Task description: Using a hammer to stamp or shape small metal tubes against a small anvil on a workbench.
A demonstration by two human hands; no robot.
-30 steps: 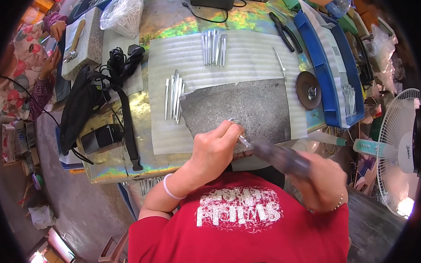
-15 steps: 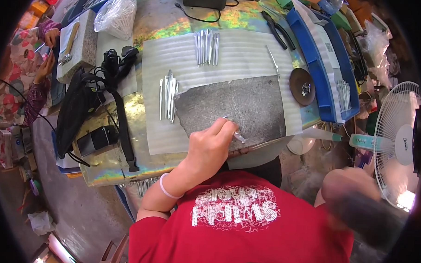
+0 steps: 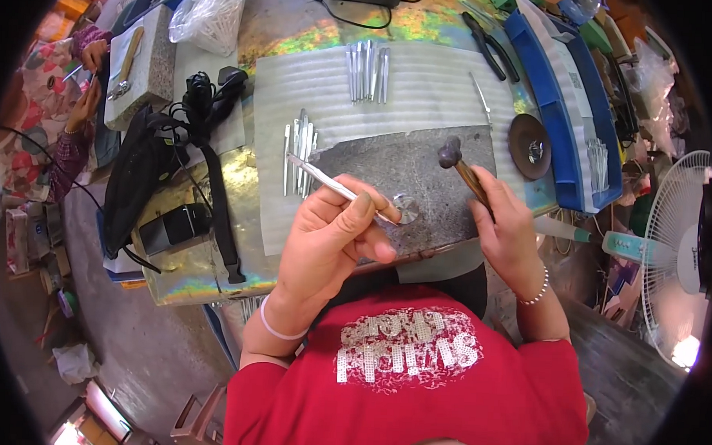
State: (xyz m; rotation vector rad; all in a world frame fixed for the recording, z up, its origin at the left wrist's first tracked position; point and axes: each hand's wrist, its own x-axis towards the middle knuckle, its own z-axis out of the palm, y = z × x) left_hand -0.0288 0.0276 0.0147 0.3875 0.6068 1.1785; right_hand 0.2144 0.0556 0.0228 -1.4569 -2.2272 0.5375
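A slim silver metal punch (image 3: pixel 324 177) lies tilted across the fingers of my left hand (image 3: pixel 328 229), pinched by the thumb. My right hand (image 3: pixel 506 228) is wrapped around the wooden handle of a small hammer (image 3: pixel 450 153), whose dark head is over the slab. Beneath both hands is a rough grey slab (image 3: pixel 374 156). A small shiny round metal piece (image 3: pixel 407 208) rests on it, just beyond my left fingertips. Several similar punches (image 3: pixel 298 154) lie left of the slab, and another group of punches (image 3: pixel 367 72) lies beyond it.
Right of the slab sit a brown round dish (image 3: pixel 530 146), black-handled pliers (image 3: pixel 490 47) and a blue tray (image 3: pixel 549 119). A black strapped bag (image 3: pixel 142 176) and a black box (image 3: pixel 175 227) occupy the left side. A fan (image 3: pixel 676 257) stands right; another person's hands (image 3: pixel 85 107) work far left.
My left hand has lifted off the slab, turning the punch up to the left. My right hand has swung from the blurred far right to over the slab with the hammer.
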